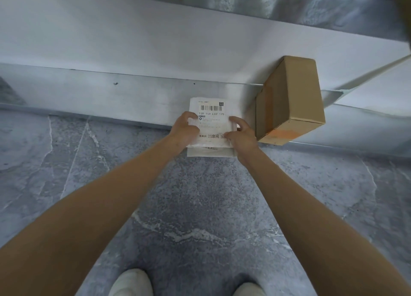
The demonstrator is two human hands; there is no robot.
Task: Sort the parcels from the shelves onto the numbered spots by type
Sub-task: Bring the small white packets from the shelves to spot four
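**Both hands on a white parcel at the shelf's near edge**

The grey marbled floor (200, 206) fills the near half of the view, with open room to the left and right of the arms. Beyond it runs a long white shelf (133, 39), its metal front face (111, 95) crossing the view from left to right; the white surface is bare along the left and middle.

At the right a brown cardboard box (293, 95) sits on the shelf's near edge and overhangs the metal face, with an orange smear on its near end. Its near-left side stands just beside the person's right hand — a tight gap there.

The white parcel (211, 108) is flat and soft-looking, with a printed label facing up: a barcode at the far end, a row of numbers beneath, and smaller print lower down. It lies in front of the metal face, left of the box; whether it rests on anything cannot be told.

The left hand (185, 128) grips its left edge with curled fingers, and the right hand (241, 135) grips its right edge likewise.

Two white shoes (131, 282) show at the near edge.
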